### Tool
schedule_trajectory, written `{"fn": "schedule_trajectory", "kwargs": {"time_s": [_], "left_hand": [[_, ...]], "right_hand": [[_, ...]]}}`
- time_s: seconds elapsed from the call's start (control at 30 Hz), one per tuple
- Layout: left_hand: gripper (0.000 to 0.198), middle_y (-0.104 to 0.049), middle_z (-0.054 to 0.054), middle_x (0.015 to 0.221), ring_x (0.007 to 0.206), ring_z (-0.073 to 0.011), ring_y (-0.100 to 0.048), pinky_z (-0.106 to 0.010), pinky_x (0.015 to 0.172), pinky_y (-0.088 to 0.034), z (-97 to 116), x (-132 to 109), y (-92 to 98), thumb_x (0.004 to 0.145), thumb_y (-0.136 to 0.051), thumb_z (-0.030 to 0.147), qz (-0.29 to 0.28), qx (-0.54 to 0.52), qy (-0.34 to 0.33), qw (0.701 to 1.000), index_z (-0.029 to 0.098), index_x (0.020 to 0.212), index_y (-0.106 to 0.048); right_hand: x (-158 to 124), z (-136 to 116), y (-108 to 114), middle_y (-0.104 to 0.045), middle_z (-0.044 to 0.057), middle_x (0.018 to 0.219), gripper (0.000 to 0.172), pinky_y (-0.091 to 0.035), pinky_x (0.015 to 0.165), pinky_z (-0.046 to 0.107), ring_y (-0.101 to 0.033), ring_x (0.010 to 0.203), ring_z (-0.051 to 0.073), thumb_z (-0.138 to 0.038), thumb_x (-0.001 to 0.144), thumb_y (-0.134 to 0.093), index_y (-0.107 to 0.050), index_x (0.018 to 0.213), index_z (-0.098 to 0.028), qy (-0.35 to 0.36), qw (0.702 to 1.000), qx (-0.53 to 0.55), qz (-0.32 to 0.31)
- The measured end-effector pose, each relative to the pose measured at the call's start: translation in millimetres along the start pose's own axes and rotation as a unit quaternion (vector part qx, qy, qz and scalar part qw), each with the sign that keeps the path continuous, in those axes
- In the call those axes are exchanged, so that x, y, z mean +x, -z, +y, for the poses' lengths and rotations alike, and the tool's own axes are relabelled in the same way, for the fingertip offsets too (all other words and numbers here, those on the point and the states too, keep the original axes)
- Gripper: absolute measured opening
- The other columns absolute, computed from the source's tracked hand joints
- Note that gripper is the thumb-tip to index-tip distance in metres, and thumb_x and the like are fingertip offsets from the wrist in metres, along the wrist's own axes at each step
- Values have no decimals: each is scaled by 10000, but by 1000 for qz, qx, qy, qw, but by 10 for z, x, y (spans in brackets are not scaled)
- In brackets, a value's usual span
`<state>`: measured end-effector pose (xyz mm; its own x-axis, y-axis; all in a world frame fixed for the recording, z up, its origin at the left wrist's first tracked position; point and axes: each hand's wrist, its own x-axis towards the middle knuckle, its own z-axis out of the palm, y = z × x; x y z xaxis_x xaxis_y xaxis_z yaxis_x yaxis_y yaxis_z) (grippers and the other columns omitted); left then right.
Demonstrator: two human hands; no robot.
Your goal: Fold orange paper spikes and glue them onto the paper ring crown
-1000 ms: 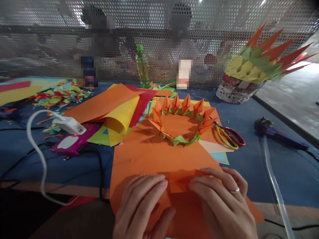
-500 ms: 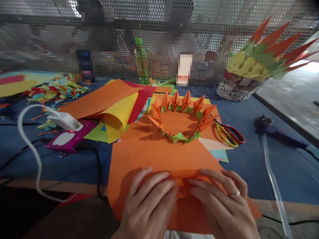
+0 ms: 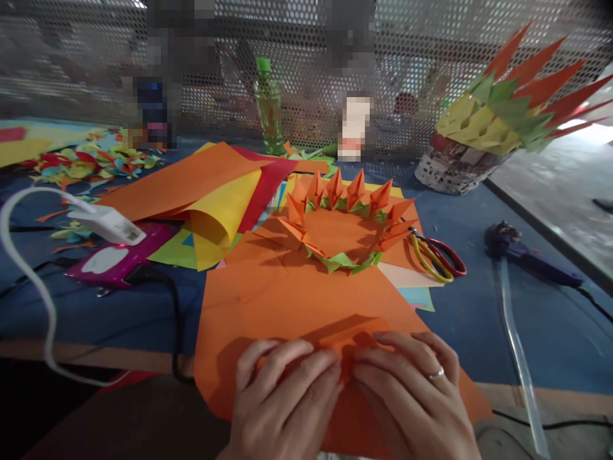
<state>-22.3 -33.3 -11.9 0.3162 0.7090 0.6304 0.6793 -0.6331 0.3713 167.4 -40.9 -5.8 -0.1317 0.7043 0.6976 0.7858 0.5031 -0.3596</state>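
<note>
A small folded piece of orange paper (image 3: 352, 333) lies between my hands, its far edge raised and casting a shadow. My left hand (image 3: 290, 390) grips its left side with bent fingers. On its right side, my right hand (image 3: 412, 390), wearing a ring, pinches it with fingers curled. Both hands rest over a large orange sheet (image 3: 258, 306) that overhangs the table's front edge. Beyond them stands a ring of folded orange points with a green base (image 3: 342, 260). Scissors with yellow and red handles (image 3: 433, 255) lie at its right.
A glue gun (image 3: 536, 259) with a clear glue stick lies at right. A woven paper pineapple shape (image 3: 483, 128) stands behind it. At left are a purple power strip (image 3: 112, 262) with a white charger, coloured sheets (image 3: 167, 182) and paper scraps (image 3: 90, 156). A green bottle (image 3: 268, 105) stands behind.
The small orange paper's far edge has lifted and tilted between my hands. My fingers have curled in more on it. The whole view has shifted slightly.
</note>
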Motion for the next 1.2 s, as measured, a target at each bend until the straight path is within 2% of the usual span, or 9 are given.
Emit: {"fn": "schedule_trajectory", "kwargs": {"time_s": [0.07, 0.17, 0.33, 0.4, 0.57, 0.8, 0.93, 1.1, 1.2], "left_hand": [[184, -796, 37, 1129, 1057, -195, -667, -405, 1070, -355, -53, 50, 22, 1025, -595, 260, 2, 8, -13, 1000, 226, 1111, -754], [215, -796, 13, 1146, 1097, -210, -671, -448, 1160, -312, -155, 96, 27, 1010, -608, 318, 31, 31, -44, 998, 231, 1143, -752], [261, -781, -2, 1193, 1152, -199, -650, -454, 1234, -262, -243, 36, 5, 1011, -591, 310, 21, 37, -64, 997, 197, 1194, -739], [264, -776, -1, 1204, 1158, -183, -647, -419, 1236, -283, -245, 5, -7, 1017, -581, 294, 21, 36, -71, 997, 187, 1204, -734], [260, -769, -47, 1145, 1127, -166, -673, -321, 1168, -417, -240, -6, -6, 1015, -569, 226, 18, 22, -91, 995, 127, 1193, -730], [253, -774, -28, 1172, 1166, -167, -683, -318, 1162, -447, -283, -9, 27, 1018, -571, 227, -19, 39, -104, 994, 168, 1197, -740], [260, -775, -24, 1187, 1186, -158, -671, -317, 1201, -396, -328, -53, -39, 1023, -555, 226, 25, 14, -113, 993, 161, 1180, -751], [224, -789, -4, 1160, 1153, -128, -693, -268, 1199, -388, -313, -41, 45, 1002, -605, 185, -21, 8, -118, 993, 144, 1167, -751], [243, -778, 4, 1197, 1178, -129, -683, -269, 1189, -394, -304, -26, 108, 1026, -567, 190, -46, 6, -116, 992, 164, 1187, -747]], "right_hand": [[31, 50, 43, -794, -76, 927, 237, -366, 966, 352, -702, 976, 153, -305, 1041, -548, -723, 882, -291, 1, 1000, -1, -27], [63, 135, 138, -787, -95, 1032, 87, -377, 956, 319, -701, 1015, 141, -239, 954, -664, -719, 981, -300, 49, 993, -5, -112], [64, 194, 177, -762, -53, 1030, 146, -404, 940, 296, -686, 1010, 142, -210, 885, -736, -700, 1010, -278, 50, 989, 9, -141], [64, 192, 169, -742, -37, 1008, 159, -422, 913, 283, -668, 977, 140, -239, 878, -760, -692, 1019, -271, 40, 987, 18, -152], [96, 165, 175, -684, -9, 926, 69, -451, 795, 273, -617, 884, 148, -266, 929, -705, -656, 978, -260, 7, 983, -7, -186], [144, 123, 128, -657, 12, 894, 80, -458, 769, 278, -592, 843, 165, -282, 931, -670, -604, 904, -245, -4, 982, -62, -179], [140, 119, 93, -657, 12, 879, 99, -451, 759, 293, -590, 841, 180, -285, 913, -686, -598, 884, -252, -12, 983, -69, -170], [135, 128, 85, -653, 0, 855, 129, -448, 755, 287, -587, 816, 168, -287, 899, -707, -592, 848, -256, -17, 984, -62, -168], [138, 130, 91, -652, -5, 854, 123, -443, 767, 282, -583, 816, 161, -273, 893, -712, -598, 851, -255, -17, 984, -64, -165]]}}
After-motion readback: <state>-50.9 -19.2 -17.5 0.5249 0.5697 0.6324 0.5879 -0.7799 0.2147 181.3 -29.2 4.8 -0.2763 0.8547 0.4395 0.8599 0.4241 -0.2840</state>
